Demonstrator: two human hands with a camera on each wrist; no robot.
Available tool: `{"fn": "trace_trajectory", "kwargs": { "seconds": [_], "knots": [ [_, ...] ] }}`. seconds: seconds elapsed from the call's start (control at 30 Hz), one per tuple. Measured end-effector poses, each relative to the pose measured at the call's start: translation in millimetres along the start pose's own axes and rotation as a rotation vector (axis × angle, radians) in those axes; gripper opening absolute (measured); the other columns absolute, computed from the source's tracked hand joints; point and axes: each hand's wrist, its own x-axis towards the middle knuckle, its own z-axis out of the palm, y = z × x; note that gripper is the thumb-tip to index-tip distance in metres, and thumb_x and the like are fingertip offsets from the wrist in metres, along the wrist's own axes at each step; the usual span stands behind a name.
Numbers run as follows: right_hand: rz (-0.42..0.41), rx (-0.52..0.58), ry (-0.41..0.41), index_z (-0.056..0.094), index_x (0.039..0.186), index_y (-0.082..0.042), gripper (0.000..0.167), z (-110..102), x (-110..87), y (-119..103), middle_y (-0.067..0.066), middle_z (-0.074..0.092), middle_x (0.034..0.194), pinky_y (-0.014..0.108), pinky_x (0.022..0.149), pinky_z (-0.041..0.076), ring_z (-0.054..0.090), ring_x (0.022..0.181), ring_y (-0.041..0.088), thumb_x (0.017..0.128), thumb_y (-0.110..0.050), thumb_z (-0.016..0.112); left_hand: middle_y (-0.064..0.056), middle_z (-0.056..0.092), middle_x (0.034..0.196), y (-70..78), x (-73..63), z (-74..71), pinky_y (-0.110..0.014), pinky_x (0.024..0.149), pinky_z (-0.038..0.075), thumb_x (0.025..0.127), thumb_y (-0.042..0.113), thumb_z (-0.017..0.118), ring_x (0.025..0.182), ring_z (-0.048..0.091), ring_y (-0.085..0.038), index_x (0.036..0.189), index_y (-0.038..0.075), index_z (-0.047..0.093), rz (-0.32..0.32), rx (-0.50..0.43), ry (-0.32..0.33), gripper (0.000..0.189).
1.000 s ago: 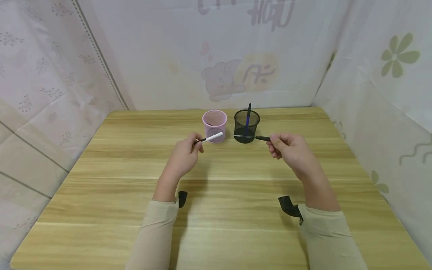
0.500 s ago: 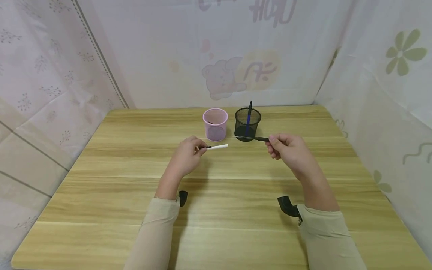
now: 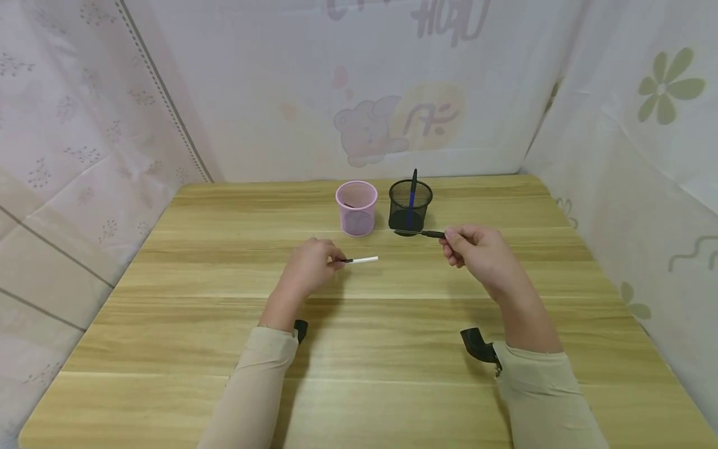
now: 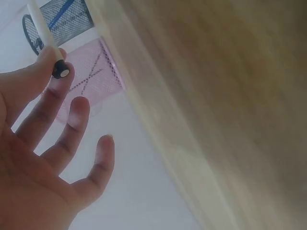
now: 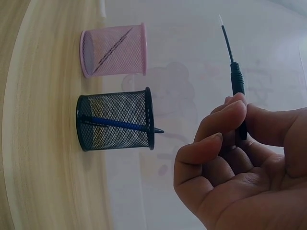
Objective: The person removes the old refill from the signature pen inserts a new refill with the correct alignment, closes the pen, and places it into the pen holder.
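My left hand [image 3: 311,265] is low above the table's middle, just in front of the pink cup. Its thumb and index finger pinch a slim white pen [image 3: 364,259] by the black end [image 4: 61,71], while the other fingers are spread apart. On the right, my right hand [image 3: 477,246] holds a small screwdriver [image 3: 433,234] by its ribbed black handle [image 5: 238,79]. The thin shaft points left, in front of the black mesh pen cup [image 3: 399,215]. A pink mesh pen cup [image 3: 359,222] stands upright left of the black one.
A blue pen with a dark end [image 3: 412,194] leans in the black cup. Thin dark sticks [image 5: 112,50] lie slanted inside the pink cup. Under everything is a wooden table [image 3: 168,293], with printed cloth [image 3: 252,93] hanging behind and at both sides.
My left hand has come down and toward me with the white pen, away from the pink cup's front; the pen went from slanted to nearly level. The right hand has barely moved.
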Motion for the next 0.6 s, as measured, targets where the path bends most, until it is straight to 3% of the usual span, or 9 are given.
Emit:
{"fn": "trace_trajectory", "kwargs": {
  "seconds": [0.23, 0.6],
  "knots": [
    [0.007, -0.003, -0.001, 0.061, 0.121, 0.006, 0.041, -0.6, -1.3, 0.6, -0.003, 0.060, 0.092, 0.021, 0.077, 0.054, 0.058, 0.082, 0.010, 0.116, -0.031, 0.045, 0.003, 0.082, 0.106, -0.9, -2.0, 1.2, -0.061, 0.098, 0.054, 0.096, 0.018, 0.078, 0.111, 0.070, -0.028, 0.101, 0.021, 0.085, -0.035, 0.058, -0.032, 0.009],
    [0.002, -0.026, -0.002, 0.062, 0.116, 0.005, 0.040, -1.3, -3.4, 0.0, -0.002, 0.059, 0.093, 0.022, 0.078, 0.054, 0.058, 0.083, 0.011, 0.116, -0.032, 0.045, 0.001, 0.082, 0.098, -13.5, -2.2, -3.4, -0.080, 0.112, 0.036, 0.095, 0.014, 0.078, 0.105, 0.074, -0.028, 0.094, 0.019, 0.083, -0.109, 0.175, -0.094, 0.006]
  ]
}}
